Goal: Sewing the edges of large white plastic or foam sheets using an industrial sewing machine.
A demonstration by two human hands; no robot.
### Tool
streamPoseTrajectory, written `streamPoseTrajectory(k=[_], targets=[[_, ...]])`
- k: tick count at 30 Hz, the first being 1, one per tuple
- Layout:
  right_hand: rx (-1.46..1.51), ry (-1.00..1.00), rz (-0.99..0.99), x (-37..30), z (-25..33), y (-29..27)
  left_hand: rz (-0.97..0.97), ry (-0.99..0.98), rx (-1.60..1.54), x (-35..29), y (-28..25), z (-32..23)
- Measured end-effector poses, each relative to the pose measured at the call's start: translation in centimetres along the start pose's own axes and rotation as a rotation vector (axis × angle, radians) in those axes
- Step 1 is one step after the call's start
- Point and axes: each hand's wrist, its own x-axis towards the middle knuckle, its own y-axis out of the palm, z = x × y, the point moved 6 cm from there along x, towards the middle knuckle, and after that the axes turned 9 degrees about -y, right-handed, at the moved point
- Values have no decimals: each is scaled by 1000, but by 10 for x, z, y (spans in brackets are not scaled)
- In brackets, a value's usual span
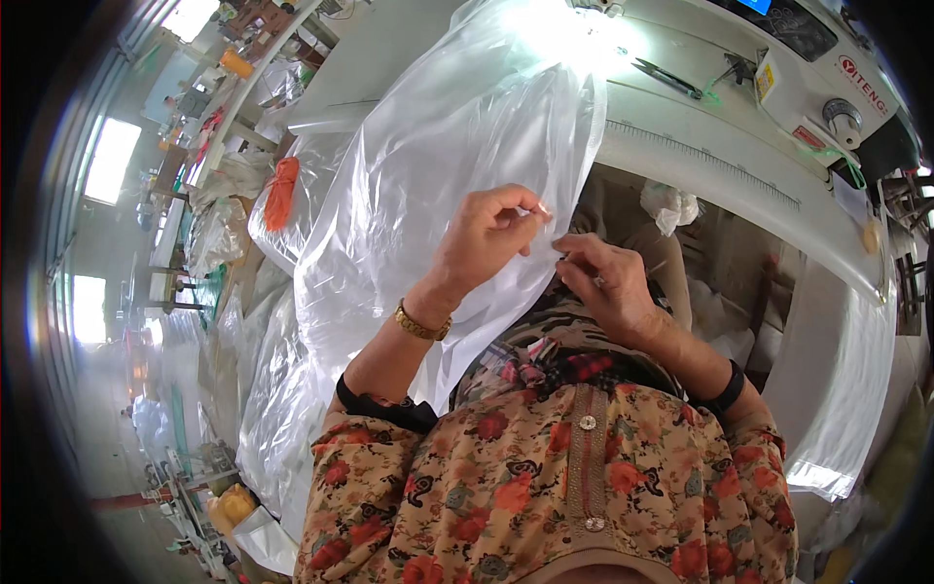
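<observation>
A large clear plastic sheet [389, 185] runs from under the bright lamp of the sewing machine [778, 73] down across the table edge toward my lap. My left hand [489, 234] is over the sheet, close to its right edge, with thumb and fingers curled together in a pinch. What lies between those fingertips is too small to make out. Just to the right, my right hand [611, 287] pinches at the sheet's edge with thumb and forefinger. The two hands are a short gap apart, fingertips facing each other.
Black thread snips [668, 78] lie on the machine table [642, 146], behind a ruler scale [700, 161]. Crumpled plastic [669, 206] hangs below the table edge. More clear plastic [277, 419] is heaped at left, with an orange bundle [281, 195] near it.
</observation>
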Motion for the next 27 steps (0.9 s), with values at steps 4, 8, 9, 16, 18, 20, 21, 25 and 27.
streamPoseTrajectory(k=[4, 8, 9, 16, 18, 20, 21, 25, 27], targets=[[-265, -58, 240, -12, -10, 14, 27, -105, -115, -2, -3, -7], [-454, -98, 400, -7, -13, 24, -19, -54, -127, -4, -8, -6], [-459, -94, 397, -8, -15, 22, -11, -60, -108, -1, -7, -9], [-115, -224, 120, 11, 42, -17, 31, -40, -1, 0, -2, -21], [-107, -242, 94, 13, 48, -19, 36, -26, 16, 0, 4, -21], [-229, -266, 162, 11, 52, -12, 55, -59, 43, -1, 8, -23], [-230, -266, 162, 11, 53, -11, 55, -58, 43, -1, 10, -21], [-304, -341, 208, 14, 59, -5, 97, 10, 20, -2, 13, -20], [-354, -369, 250, 18, 61, -1, 101, 42, 47, -3, 11, -20]])
